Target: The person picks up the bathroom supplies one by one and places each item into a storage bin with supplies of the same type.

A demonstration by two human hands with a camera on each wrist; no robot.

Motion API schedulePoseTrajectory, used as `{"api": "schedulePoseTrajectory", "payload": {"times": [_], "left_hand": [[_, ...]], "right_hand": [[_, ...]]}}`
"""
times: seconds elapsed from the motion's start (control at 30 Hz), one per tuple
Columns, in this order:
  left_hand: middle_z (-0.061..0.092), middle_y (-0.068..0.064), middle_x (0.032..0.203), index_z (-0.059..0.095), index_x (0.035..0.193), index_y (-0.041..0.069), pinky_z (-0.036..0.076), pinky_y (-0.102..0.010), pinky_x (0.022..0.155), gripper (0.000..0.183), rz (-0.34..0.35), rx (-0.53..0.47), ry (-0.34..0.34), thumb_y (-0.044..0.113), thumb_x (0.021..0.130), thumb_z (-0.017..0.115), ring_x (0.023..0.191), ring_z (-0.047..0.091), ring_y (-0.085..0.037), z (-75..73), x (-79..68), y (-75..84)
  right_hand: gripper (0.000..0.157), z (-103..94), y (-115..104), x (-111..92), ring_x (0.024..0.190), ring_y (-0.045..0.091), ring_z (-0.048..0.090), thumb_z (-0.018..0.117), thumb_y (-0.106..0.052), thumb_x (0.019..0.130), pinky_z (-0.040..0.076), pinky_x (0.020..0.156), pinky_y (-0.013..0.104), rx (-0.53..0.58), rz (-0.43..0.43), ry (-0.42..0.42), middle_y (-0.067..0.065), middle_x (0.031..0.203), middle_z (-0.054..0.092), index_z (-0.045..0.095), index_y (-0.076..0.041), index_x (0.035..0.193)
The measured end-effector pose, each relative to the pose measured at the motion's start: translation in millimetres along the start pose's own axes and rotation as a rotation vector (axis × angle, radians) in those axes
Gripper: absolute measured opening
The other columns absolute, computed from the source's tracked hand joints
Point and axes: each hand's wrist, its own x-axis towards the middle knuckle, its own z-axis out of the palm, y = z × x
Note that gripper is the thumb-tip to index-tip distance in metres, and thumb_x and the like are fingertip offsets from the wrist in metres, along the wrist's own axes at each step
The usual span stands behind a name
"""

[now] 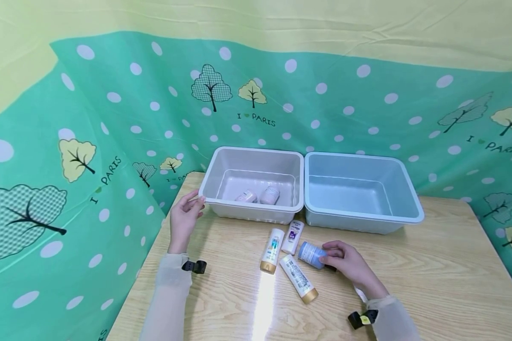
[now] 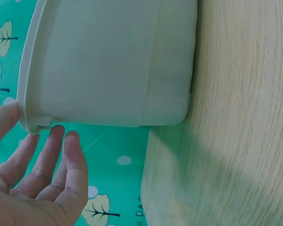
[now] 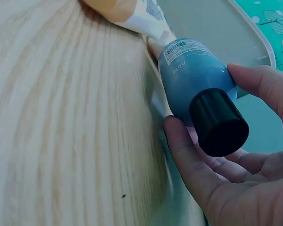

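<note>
My left hand (image 1: 185, 215) pinches the near left corner of a grey plastic bin (image 1: 256, 210), thumb at the rim (image 2: 26, 101) and fingertips beneath its lip. Two small pale bottles, one of them a white bottle (image 1: 270, 195), lie inside that bin. My right hand (image 1: 352, 265) grips a blue bottle (image 1: 310, 255) with a black cap (image 3: 219, 122), thumb on one side and fingers on the other. The bottle is tilted on its side close over the table. Near it lie a white bottle with purple label (image 1: 293, 237) and two gold-capped white bottles (image 1: 272, 251) (image 1: 298, 277).
A light blue bin (image 1: 362, 218) stands right beside the grey one at the back of the wooden table (image 1: 448, 270). Part of a white object (image 1: 360, 294) shows under my right wrist. A green printed cloth (image 1: 324, 113) hangs behind and at the left.
</note>
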Motion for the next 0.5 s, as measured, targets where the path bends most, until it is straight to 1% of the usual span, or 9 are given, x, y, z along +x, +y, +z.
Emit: {"api": "schedulePoseTrajectory", "payload": {"times": [0.07, 0.1, 0.23, 0.27, 0.3, 0.33, 0.4, 0.43, 0.5], "left_hand": [[0.066, -0.008, 0.103, 0.061, 0.121, 0.017, 0.055, -0.03, 0.068, 0.045, 0.022, -0.038, -0.012, 0.039, 0.082, 0.068, 0.089, 0.063, -0.021, -0.9, 2.7, -6.4], [0.067, -0.007, 0.102, 0.061, 0.12, 0.017, 0.055, -0.029, 0.066, 0.044, 0.039, -0.075, -0.023, 0.036, 0.082, 0.069, 0.087, 0.064, -0.019, -2.2, 7.0, -14.4], [0.067, -0.007, 0.101, 0.062, 0.119, 0.017, 0.055, -0.029, 0.065, 0.043, 0.064, -0.125, -0.041, 0.035, 0.081, 0.071, 0.085, 0.064, -0.018, -3.4, 8.0, -18.6], [0.067, -0.007, 0.102, 0.062, 0.119, 0.018, 0.055, -0.031, 0.068, 0.043, 0.044, -0.087, -0.029, 0.037, 0.081, 0.069, 0.087, 0.063, -0.019, -2.3, 5.2, -13.2], [0.066, -0.007, 0.102, 0.061, 0.12, 0.018, 0.055, -0.032, 0.069, 0.043, 0.037, -0.086, -0.028, 0.036, 0.082, 0.07, 0.087, 0.063, -0.02, -2.4, 4.8, -11.7], [0.066, -0.008, 0.103, 0.061, 0.12, 0.018, 0.055, -0.035, 0.072, 0.043, 0.014, -0.047, -0.015, 0.038, 0.082, 0.068, 0.089, 0.063, -0.022, -0.8, 0.9, -3.8], [0.066, -0.005, 0.103, 0.061, 0.12, 0.022, 0.055, -0.031, 0.07, 0.043, 0.053, -0.022, -0.006, 0.041, 0.082, 0.067, 0.089, 0.063, -0.02, -1.4, 16.3, -33.0], [0.066, -0.005, 0.103, 0.061, 0.12, 0.021, 0.055, -0.031, 0.069, 0.041, 0.062, -0.056, -0.022, 0.038, 0.084, 0.066, 0.089, 0.063, -0.019, -3.3, 24.6, -46.9], [0.066, -0.007, 0.105, 0.06, 0.122, 0.02, 0.055, -0.032, 0.071, 0.043, 0.05, -0.029, -0.021, 0.04, 0.084, 0.065, 0.091, 0.063, -0.021, -2.7, 24.9, -45.8]], "right_hand": [[0.053, 0.3, -1, 0, 0.088, 0.022, 0.06, 0.076, -0.018, 0.077, 0.052, 0.073, 0.028, 0.012, -0.005, 0.006, 0.014, 0.097, 0.062, 0.052, 0.004, 0.119], [0.053, 0.4, -3, -1, 0.089, 0.022, 0.06, 0.076, -0.017, 0.077, 0.052, 0.074, 0.028, 0.014, -0.012, 0.009, 0.014, 0.098, 0.062, 0.052, 0.004, 0.119], [0.054, 0.6, -8, -3, 0.092, 0.023, 0.059, 0.075, -0.016, 0.077, 0.052, 0.076, 0.028, 0.033, -0.03, 0.009, 0.015, 0.101, 0.062, 0.05, 0.004, 0.12], [0.054, 0.7, -9, -3, 0.092, 0.023, 0.059, 0.076, -0.016, 0.077, 0.052, 0.076, 0.028, 0.039, -0.031, 0.008, 0.015, 0.101, 0.061, 0.05, 0.004, 0.121], [0.054, 0.9, -11, -4, 0.092, 0.023, 0.059, 0.075, -0.015, 0.077, 0.052, 0.076, 0.028, 0.048, -0.031, 0.006, 0.016, 0.102, 0.061, 0.05, 0.004, 0.121], [0.055, 0.9, -12, -4, 0.092, 0.024, 0.059, 0.075, -0.014, 0.077, 0.052, 0.076, 0.028, 0.057, -0.034, 0.002, 0.017, 0.102, 0.061, 0.049, 0.004, 0.122], [0.056, 0.7, -16, -5, 0.092, 0.025, 0.059, 0.075, -0.013, 0.077, 0.052, 0.076, 0.029, 0.073, -0.049, -0.006, 0.018, 0.103, 0.06, 0.048, 0.006, 0.122], [0.056, 0.6, -18, -6, 0.092, 0.025, 0.059, 0.075, -0.012, 0.077, 0.052, 0.076, 0.03, 0.081, -0.059, -0.01, 0.019, 0.102, 0.06, 0.048, 0.006, 0.122], [0.057, 0.4, -22, -8, 0.091, 0.025, 0.06, 0.075, -0.012, 0.077, 0.052, 0.077, 0.03, 0.092, -0.078, -0.018, 0.02, 0.103, 0.06, 0.047, 0.007, 0.123]]}}
